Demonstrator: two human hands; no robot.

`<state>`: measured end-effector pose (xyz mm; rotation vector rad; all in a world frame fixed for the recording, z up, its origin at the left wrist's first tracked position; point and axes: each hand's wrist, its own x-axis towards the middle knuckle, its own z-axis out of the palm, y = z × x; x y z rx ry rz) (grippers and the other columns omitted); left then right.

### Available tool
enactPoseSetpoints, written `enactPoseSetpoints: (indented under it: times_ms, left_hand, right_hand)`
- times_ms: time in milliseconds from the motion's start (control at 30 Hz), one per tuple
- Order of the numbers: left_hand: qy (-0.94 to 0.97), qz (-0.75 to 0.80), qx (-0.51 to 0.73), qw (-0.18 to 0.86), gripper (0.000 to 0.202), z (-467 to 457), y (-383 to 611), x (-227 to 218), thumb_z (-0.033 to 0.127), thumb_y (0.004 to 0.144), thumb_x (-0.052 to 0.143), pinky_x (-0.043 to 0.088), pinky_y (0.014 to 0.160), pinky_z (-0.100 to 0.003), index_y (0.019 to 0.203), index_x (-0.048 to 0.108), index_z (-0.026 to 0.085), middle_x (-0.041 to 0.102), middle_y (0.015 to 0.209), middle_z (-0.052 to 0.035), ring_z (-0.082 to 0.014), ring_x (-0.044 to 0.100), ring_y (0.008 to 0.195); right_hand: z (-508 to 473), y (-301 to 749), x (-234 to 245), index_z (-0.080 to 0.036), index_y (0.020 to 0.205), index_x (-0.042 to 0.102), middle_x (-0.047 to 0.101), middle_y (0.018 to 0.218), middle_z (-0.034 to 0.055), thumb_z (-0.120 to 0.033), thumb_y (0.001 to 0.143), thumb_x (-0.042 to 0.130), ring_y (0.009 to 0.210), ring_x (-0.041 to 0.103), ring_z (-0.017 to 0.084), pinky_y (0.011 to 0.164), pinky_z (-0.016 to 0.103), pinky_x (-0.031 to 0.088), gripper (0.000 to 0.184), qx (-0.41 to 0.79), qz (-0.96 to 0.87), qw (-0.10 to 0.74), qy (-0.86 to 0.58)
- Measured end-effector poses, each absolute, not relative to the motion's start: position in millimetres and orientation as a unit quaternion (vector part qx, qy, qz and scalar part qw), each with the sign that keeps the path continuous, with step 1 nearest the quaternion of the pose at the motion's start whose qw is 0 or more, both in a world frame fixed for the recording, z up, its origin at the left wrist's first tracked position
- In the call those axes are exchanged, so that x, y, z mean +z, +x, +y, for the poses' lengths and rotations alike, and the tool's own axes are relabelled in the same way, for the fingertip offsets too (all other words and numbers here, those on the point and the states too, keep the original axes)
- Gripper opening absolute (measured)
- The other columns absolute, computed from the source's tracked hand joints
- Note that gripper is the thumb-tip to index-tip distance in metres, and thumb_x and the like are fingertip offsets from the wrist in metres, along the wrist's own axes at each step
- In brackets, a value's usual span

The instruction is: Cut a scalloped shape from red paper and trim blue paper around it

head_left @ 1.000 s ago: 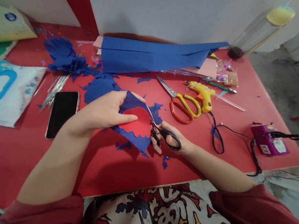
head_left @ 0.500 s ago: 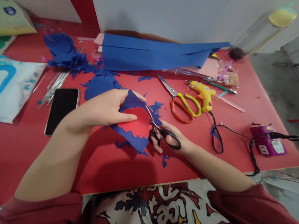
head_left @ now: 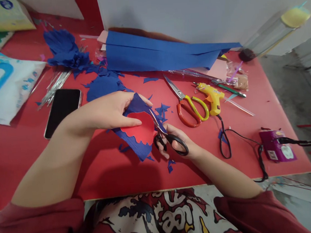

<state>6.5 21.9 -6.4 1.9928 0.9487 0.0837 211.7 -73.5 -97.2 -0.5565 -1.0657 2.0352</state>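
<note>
My left hand [head_left: 109, 111] pinches a piece of blue crepe paper [head_left: 136, 146] with a red petal-shaped template [head_left: 141, 128] pressed on top of it, thumb on the red shape. My right hand [head_left: 177, 143] has its fingers through the black handles of a pair of scissors [head_left: 168, 137]. The blades run along the right edge of the red template, cutting into the blue paper. Small blue scraps [head_left: 170, 165] lie on the red table [head_left: 108, 174] under and around both hands.
A black phone [head_left: 63, 111] lies left of my left hand. Orange-and-yellow scissors [head_left: 191, 108], a yellow glue gun [head_left: 210, 97] with black cord, and a purple power strip [head_left: 278, 150] sit to the right. Folded blue paper [head_left: 161, 56], a blue paper flower [head_left: 65, 51] and silver sticks [head_left: 52, 90] lie behind.
The scissor blades have advanced slightly up along the template's right edge. The view has drifted a little; both hands stay in place.
</note>
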Motion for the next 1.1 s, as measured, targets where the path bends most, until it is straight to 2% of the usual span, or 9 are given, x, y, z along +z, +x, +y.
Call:
enactPoseSetpoints:
  times_ms: [267,500,667,900,1100]
  left_hand:
    - [0.797,0.397,0.035,0.453,0.053,21.6,4.6,-9.5,0.026,0.07,0.058,0.046,0.056,-0.019,0.122,0.052,0.02,0.066,0.091,0.0003,-0.012,0.059,0.071]
    - [0.808,0.371,0.041,0.456,0.049,20.3,7.1,-6.4,0.024,0.07,0.058,0.048,0.074,-0.023,0.119,0.055,0.022,0.067,0.095,0.001,-0.0175,0.061,0.09]
    - [0.808,0.365,0.042,0.461,0.049,20.6,6.3,-9.7,0.026,0.071,0.058,0.048,0.075,-0.024,0.12,0.054,0.022,0.065,0.106,0.0,-0.0151,0.061,0.086]
    - [0.821,0.351,0.052,0.447,0.044,20.2,6.9,-5.1,0.022,0.072,0.058,0.048,0.075,-0.024,0.116,0.057,0.017,0.065,0.097,-0.002,-0.0168,0.06,0.089]
    - [0.811,0.341,0.052,0.473,0.044,19.8,8.6,-5.1,0.02,0.071,0.058,0.047,0.06,-0.021,0.115,0.057,0.023,0.066,0.084,0.0018,-0.0158,0.062,0.077]
  right_hand:
    - [-73.7,212.5,-97.4,-0.02,0.085,0.035,0.056,0.066,-0.0046,-0.043,0.074,0.067,0.044,0.051,0.006,0.043,0.018,0.037,0.041,0.798,-0.415,0.377,-0.219]
    - [-74.3,212.4,-96.4,-0.019,0.086,0.037,0.054,0.068,-0.0041,-0.043,0.076,0.065,0.049,0.053,0.006,0.048,0.019,0.038,0.039,0.794,-0.421,0.384,-0.213]
    - [-74.6,212.3,-96.2,-0.02,0.085,0.035,0.055,0.065,-0.0046,-0.043,0.075,0.066,0.046,0.05,0.005,0.044,0.018,0.036,0.039,0.788,-0.424,0.389,-0.221]
    - [-73.5,211.5,-95.0,-0.02,0.082,0.037,0.055,0.066,-0.0041,-0.047,0.072,0.067,0.046,0.049,0.006,0.043,0.019,0.036,0.041,0.784,-0.427,0.382,-0.239]
    - [-72.5,210.4,-92.1,-0.02,0.084,0.038,0.054,0.069,-0.0031,-0.049,0.074,0.064,0.051,0.051,0.007,0.05,0.022,0.039,0.04,0.778,-0.445,0.38,-0.23]
